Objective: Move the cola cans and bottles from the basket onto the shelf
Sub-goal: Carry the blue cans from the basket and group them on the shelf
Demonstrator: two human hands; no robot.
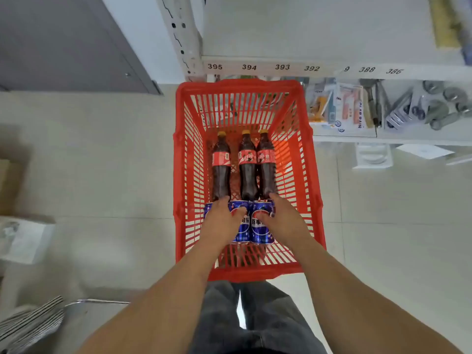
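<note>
- Reaching into the basket w/ both hands: left hand (221,222) lies over the left-side cans, thumb across the top of the middle-left can (242,226); fingers curl down past the far ends, so can't tell if the grip is closed or just resting.
- Right hand (283,221) mirrors it on the right-side cans, thumb touching the middle-right can (261,226); fingers wrap the far side, grip closure likewise unclear. Probably both hands bracket the row so cans come up together, not one by one.
- Blue cans lie on their sides in a row across the near end of the basket floor, touching each other; outer ones mostly hidden under the hands, count unsure.
- Three cola bottles (247,164) lie flat just beyond, caps pointing away, bases near the cans; lying down likely so they don't topple in transit.
- Red basket (314,175) sits on the floor right in front of the shelf (281,34), short lift to the bare top board above the number strip.
- Nothing moved onto the shelf yet, by the look of it.
</note>
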